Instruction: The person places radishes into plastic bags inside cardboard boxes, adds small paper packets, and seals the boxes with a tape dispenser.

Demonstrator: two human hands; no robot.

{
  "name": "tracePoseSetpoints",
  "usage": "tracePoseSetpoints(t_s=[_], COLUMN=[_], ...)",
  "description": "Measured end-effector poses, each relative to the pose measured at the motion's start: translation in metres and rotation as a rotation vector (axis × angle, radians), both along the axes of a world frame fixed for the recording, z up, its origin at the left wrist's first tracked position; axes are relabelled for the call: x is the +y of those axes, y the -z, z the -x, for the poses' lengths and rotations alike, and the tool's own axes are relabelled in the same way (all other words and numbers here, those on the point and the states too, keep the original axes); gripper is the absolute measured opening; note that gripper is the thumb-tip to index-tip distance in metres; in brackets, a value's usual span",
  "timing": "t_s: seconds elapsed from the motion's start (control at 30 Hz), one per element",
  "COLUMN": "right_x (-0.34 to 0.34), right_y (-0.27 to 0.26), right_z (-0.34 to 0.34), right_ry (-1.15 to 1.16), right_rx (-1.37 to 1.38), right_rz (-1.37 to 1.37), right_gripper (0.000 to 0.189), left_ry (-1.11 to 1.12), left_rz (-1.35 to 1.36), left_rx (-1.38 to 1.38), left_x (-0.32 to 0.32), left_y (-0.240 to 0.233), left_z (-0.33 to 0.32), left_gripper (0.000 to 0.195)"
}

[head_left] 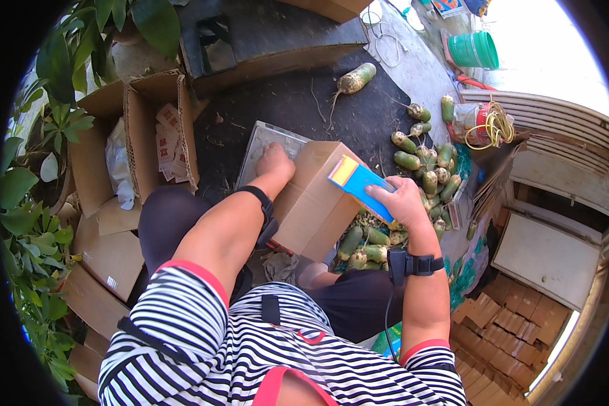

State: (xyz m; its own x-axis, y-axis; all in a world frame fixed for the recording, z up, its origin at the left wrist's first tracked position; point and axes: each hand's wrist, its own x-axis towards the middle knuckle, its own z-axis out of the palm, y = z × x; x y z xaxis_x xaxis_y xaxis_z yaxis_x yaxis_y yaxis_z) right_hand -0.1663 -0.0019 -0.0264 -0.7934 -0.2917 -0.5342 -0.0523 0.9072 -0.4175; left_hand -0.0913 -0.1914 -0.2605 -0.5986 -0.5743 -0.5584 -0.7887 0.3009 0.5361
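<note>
A closed brown cardboard carton (309, 198) stands in front of me, between my knees. Its far end is against a flat grey platform (251, 152), which may be a scale. My left hand (275, 165) is bent down over the platform, close against the carton's left side; its fingertips are hidden. My right hand (398, 198) grips a flat blue-and-yellow printed item (358, 182) above the carton's right side, thumb on top. What exactly this item is I cannot tell. Several green radishes (363, 251) lie just right of the carton.
At left, an opened carton (188, 137) holds printed slips (170, 144). A single radish (358, 78) lies on the black ground sheet (274, 96). More radishes (429, 160) are heaped at right, near a bucket (469, 122) with yellow cord. Potted plants line the left; a dark low table (284, 38) stands ahead.
</note>
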Motion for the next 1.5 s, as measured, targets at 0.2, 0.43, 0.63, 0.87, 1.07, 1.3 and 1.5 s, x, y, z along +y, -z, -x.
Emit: tracePoseSetpoints(t_s=[0.2,0.43,0.63,0.87,1.07,1.3,1.5], right_x=[-0.004,0.001,0.003,0.001,0.012,0.094,0.181], right_y=[0.001,0.010,0.005,-0.001,-0.005,0.003,0.002], right_z=[0.006,0.012,0.016,0.019,0.006,0.001,-0.013], right_ry=[0.005,-0.072,-0.113,-0.100,-0.113,-0.223,0.042], right_rx=[-0.041,0.042,0.052,0.020,0.045,0.104,-0.069], right_rz=[-0.019,-0.073,-0.102,-0.114,-0.053,0.068,0.216], right_gripper=[0.045,0.060,0.062,0.065,0.063,0.061,0.051], left_ry=[0.136,0.561,0.200,0.852,0.913,0.889,0.904], left_rz=[-0.492,-0.154,0.079,0.258,0.350,0.377,0.399], left_rx=[0.420,-0.155,0.379,0.651,0.303,0.309,0.297], left_x=[0.001,-0.011,0.002,0.079,0.108,0.107,0.110], left_y=[-0.030,-0.004,-0.083,-0.143,-0.138,-0.133,-0.131], left_z=[0.010,0.013,-0.004,-0.089,-0.090,-0.087,-0.087], left_gripper=[0.047,0.042,0.017,0.066,0.105,0.102,0.103])
